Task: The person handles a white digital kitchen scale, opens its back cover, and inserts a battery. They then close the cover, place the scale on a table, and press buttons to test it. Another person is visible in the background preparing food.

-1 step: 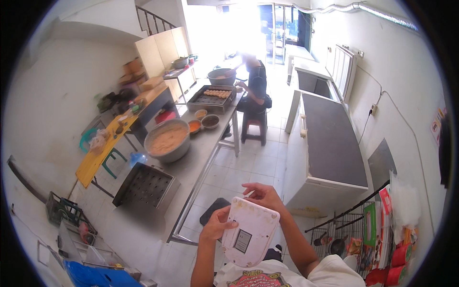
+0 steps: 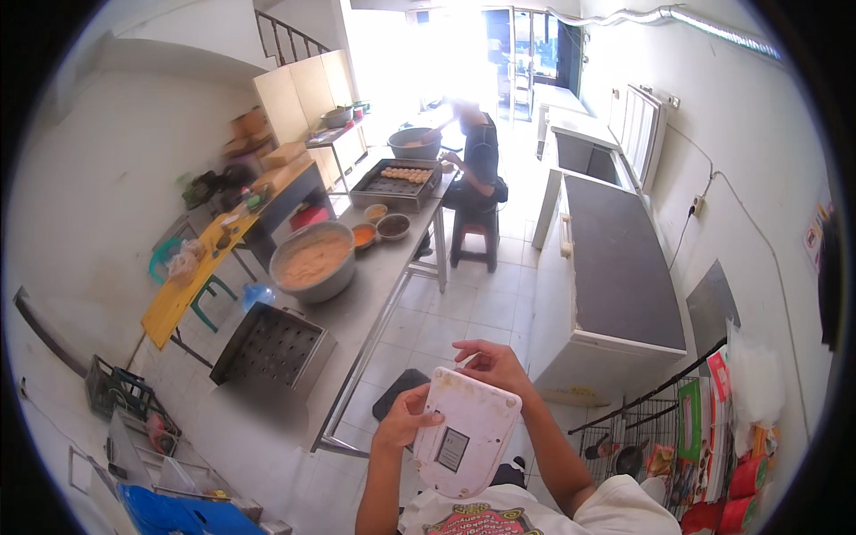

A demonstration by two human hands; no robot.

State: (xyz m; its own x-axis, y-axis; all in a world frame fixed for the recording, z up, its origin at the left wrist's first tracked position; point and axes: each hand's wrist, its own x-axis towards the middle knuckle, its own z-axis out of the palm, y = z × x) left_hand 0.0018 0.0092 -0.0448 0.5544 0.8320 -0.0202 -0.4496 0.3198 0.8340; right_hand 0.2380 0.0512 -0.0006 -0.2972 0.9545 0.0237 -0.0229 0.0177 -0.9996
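Observation:
In my left hand (image 2: pixel 406 417) is a white kitchen scale (image 2: pixel 468 432), its scuffed underside turned up, with small round feet at the corners and a dark-framed label. The left thumb presses on this underside near the left edge, and the other fingers go out of sight behind it. My right hand (image 2: pixel 489 364) is at the scale's far edge, fingers bent loosely and apart, pointing left. Its lower part is hidden by the scale, so whether it touches the far side cannot be seen.
Left of me runs a metal table (image 2: pixel 357 290) with a perforated metal tray (image 2: pixel 272 352), a large bowl of pale orange mixture (image 2: pixel 312 260) and small bowls. A person (image 2: pixel 477 156) sits beyond, by a tray of dough balls (image 2: pixel 406 175). A chest freezer (image 2: pixel 615 267) stands right.

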